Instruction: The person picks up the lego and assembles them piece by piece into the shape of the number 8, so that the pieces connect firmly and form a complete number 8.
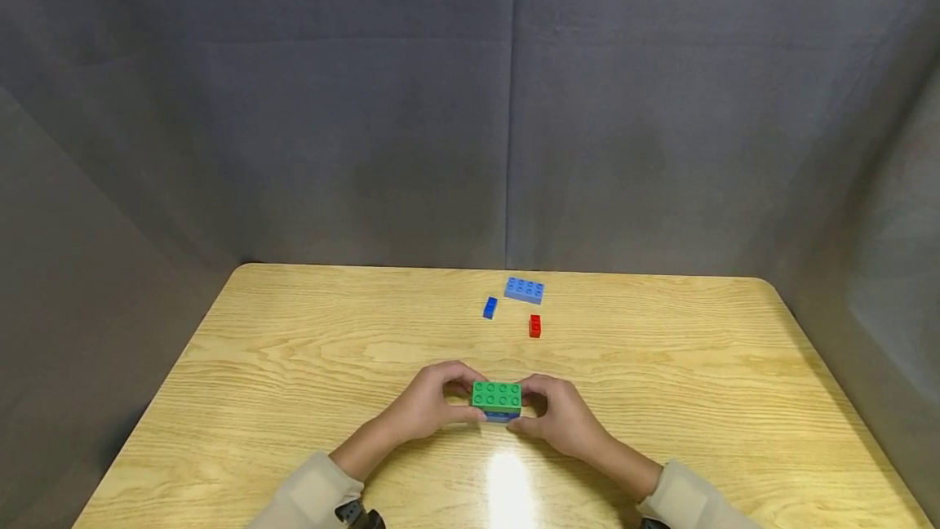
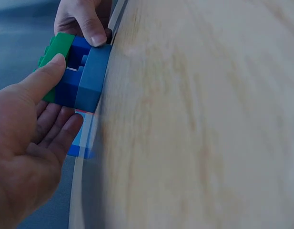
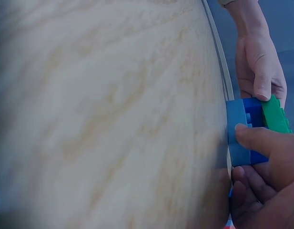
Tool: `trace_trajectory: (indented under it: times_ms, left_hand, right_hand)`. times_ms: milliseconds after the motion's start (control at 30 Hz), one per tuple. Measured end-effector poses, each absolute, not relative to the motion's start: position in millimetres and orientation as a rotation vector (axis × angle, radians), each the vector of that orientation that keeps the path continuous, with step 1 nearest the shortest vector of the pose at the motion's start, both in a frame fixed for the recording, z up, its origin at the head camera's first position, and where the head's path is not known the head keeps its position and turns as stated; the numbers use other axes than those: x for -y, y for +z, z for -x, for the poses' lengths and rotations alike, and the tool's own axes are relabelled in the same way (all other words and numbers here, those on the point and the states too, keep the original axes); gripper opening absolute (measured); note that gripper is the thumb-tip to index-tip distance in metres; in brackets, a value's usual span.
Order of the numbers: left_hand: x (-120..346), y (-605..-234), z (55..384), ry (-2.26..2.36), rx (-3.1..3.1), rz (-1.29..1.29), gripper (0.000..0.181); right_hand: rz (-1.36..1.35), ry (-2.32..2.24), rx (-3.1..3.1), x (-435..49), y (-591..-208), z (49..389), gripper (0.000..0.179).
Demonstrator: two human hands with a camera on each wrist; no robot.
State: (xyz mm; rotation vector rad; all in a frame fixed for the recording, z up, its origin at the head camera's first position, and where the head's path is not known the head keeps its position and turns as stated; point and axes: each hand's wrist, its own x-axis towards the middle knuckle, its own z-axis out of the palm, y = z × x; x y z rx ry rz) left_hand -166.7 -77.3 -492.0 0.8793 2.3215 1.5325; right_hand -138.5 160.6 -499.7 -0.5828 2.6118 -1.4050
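A small stack of bricks (image 1: 497,401) stands on the wooden table (image 1: 294,349) near its front edge. A green brick (image 1: 497,393) tops it, with blue bricks (image 2: 85,81) under it. My left hand (image 1: 458,394) grips the stack's left end, thumb on the near side and fingers behind. My right hand (image 1: 534,408) grips the right end the same way. In the left wrist view, my left hand (image 2: 58,105) pinches the green brick (image 2: 58,47) and the blue ones. In the right wrist view, my right hand (image 3: 247,162) holds the blue base (image 3: 237,129) below the green brick (image 3: 273,114).
Farther back on the table lie a light blue flat brick (image 1: 525,290), a small dark blue brick (image 1: 489,308) and a small red brick (image 1: 534,326). Grey cloth walls close in the back and both sides.
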Motion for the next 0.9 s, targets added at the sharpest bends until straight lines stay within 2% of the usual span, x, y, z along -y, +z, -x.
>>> trace_trajectory:
  times_ms: [200, 433, 900]
  left_hand:
    - [78, -494, 169, 1.536, -2.302, -0.869, 0.035]
    - [78, -497, 170, 1.524, -2.301, -0.876, 0.034]
    - [76, -497, 169, 1.481, -2.317, -0.824, 0.035]
  right_hand:
    - [0.665, -1.375, -2.516, -165, -496, 143, 0.032]
    - [0.764, -1.309, -2.391, -181, -482, 149, 0.045]
    - [0.638, -1.460, -2.576, -196, -438, 182, 0.036]
